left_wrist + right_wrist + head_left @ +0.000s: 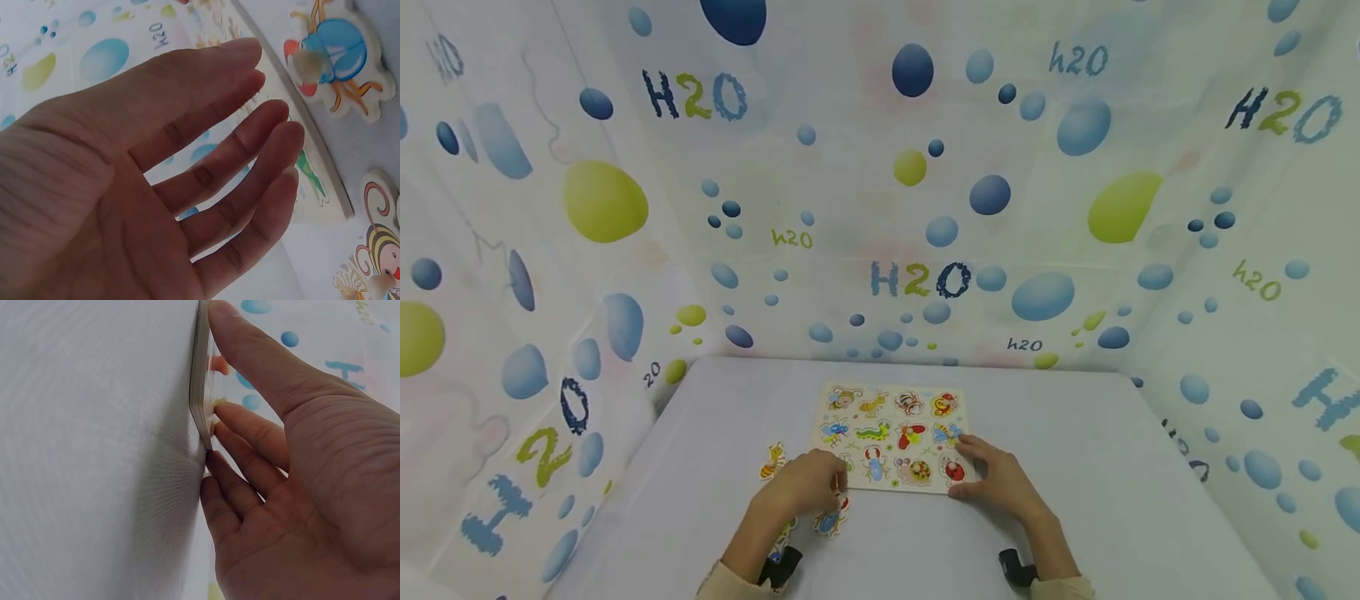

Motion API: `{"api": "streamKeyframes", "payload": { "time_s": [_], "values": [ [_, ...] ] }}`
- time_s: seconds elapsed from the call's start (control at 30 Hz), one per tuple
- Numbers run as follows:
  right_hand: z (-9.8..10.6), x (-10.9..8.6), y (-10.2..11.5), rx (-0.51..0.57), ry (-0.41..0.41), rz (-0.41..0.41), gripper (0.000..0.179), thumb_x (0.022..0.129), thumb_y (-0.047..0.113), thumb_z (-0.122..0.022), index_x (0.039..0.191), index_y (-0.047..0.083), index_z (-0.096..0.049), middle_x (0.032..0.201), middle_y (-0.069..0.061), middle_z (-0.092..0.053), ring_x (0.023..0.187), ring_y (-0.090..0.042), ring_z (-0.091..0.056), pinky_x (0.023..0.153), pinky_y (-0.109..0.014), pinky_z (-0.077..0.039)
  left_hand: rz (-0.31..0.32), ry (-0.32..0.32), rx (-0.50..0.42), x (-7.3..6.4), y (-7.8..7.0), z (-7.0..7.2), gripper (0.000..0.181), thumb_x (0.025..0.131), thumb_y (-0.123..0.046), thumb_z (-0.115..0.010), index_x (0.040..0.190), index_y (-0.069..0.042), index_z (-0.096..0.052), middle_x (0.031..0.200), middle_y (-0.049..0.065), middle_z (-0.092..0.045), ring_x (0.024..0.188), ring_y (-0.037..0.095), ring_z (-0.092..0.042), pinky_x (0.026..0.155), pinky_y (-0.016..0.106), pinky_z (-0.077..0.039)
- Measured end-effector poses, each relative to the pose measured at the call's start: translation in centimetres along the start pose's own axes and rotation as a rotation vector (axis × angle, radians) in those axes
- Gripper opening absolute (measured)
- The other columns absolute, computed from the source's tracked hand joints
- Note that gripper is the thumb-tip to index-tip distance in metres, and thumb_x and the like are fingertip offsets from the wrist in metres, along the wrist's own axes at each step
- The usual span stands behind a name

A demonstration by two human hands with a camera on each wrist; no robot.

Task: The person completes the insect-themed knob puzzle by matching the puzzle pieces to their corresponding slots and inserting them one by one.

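Observation:
A cream wooden puzzle board (887,489) with printed insects lies flat on the table. My right hand (1000,477) grips its near right corner, thumb at the near edge and fingertips along the right side; in the right wrist view they touch the board's edge (199,381). Over the near left corner is my left hand (805,483), fingers loosely bent, nothing visible between them. Close by lies a blue beetle piece (340,50) with a knob. A striped bee piece (387,256) is partly cut off in the left wrist view.
A yellow-orange insect piece (772,461) lies left of the board. Another piece (781,540) is partly hidden under the left wrist. The white table (1097,467) is backed by a white cloth (850,183) with bubble and H2O prints, and similar cloth hangs at both sides.

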State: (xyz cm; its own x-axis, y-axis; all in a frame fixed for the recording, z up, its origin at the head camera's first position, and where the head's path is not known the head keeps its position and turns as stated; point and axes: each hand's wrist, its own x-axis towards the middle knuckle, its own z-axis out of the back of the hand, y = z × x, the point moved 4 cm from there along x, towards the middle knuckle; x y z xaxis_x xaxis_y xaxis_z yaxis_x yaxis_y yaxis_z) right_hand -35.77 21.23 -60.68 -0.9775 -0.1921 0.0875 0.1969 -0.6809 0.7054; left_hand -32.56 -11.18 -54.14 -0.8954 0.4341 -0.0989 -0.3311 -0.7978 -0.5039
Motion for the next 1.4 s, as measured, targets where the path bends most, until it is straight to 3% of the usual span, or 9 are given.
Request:
{"api": "streamKeyframes", "payload": {
  "time_s": [0.23,0.5,0.73,1.1,1.4],
  "values": [
    [-0.3,0.3,0.0,-0.003,0.011,0.001,0.085,0.068,0.039,-0.098,0.143,0.015,-0.064,0.156,0.001,-0.053,0.151,-0.032,-0.038,0.121,-0.056,-0.029,-0.020,0.055,0.015,-0.4,-0.3,-1.1,0.023,0.079,0.004,-0.083,0.082,-0.016,-0.070,0.074,-0.006,-0.057,0.065,0.012,-0.051,0.058,0.031,-0.044],
    [0.1,0.8,0.3,-0.022,0.016,0.009,0.086,0.068,0.039,-0.098,0.143,0.015,-0.065,0.155,0.000,-0.054,0.150,-0.032,-0.040,0.120,-0.056,-0.030,0.011,0.037,0.024,-0.6,0.6,-1.9,0.028,0.078,0.007,-0.082,0.075,-0.014,-0.063,0.071,-0.006,-0.055,0.063,0.013,-0.051,0.057,0.030,-0.043],
    [0.5,0.8,0.4,-0.020,0.009,0.006,0.085,0.067,0.036,-0.099,0.142,0.014,-0.066,0.155,-0.002,-0.054,0.149,-0.033,-0.041,0.120,-0.056,-0.030,-0.018,0.010,0.003,-0.7,0.6,-1.8,0.027,0.082,0.006,-0.079,0.075,-0.013,-0.061,0.069,-0.006,-0.054,0.059,0.013,-0.049,0.053,0.028,-0.041],
    [0.0,0.2,0.1,0.020,0.003,-0.022,0.085,0.067,0.036,-0.099,0.141,0.013,-0.066,0.155,-0.002,-0.054,0.150,-0.035,-0.040,0.120,-0.057,-0.029,-0.012,-0.014,0.082,-0.7,0.4,-1.6,0.029,0.078,0.001,-0.083,0.073,-0.016,-0.060,0.068,-0.007,-0.054,0.060,0.013,-0.049,0.053,0.030,-0.041],
    [0.1,0.0,-0.2,0.005,-0.005,-0.013,0.085,0.066,0.039,-0.099,0.141,0.014,-0.066,0.154,-0.001,-0.055,0.149,-0.034,-0.041,0.119,-0.058,-0.031,-0.069,-0.048,0.065,-0.4,-0.4,-0.9,0.028,0.078,0.002,-0.081,0.073,-0.017,-0.061,0.067,-0.009,-0.053,0.058,0.011,-0.049,0.052,0.029,-0.041]
  ]
}}
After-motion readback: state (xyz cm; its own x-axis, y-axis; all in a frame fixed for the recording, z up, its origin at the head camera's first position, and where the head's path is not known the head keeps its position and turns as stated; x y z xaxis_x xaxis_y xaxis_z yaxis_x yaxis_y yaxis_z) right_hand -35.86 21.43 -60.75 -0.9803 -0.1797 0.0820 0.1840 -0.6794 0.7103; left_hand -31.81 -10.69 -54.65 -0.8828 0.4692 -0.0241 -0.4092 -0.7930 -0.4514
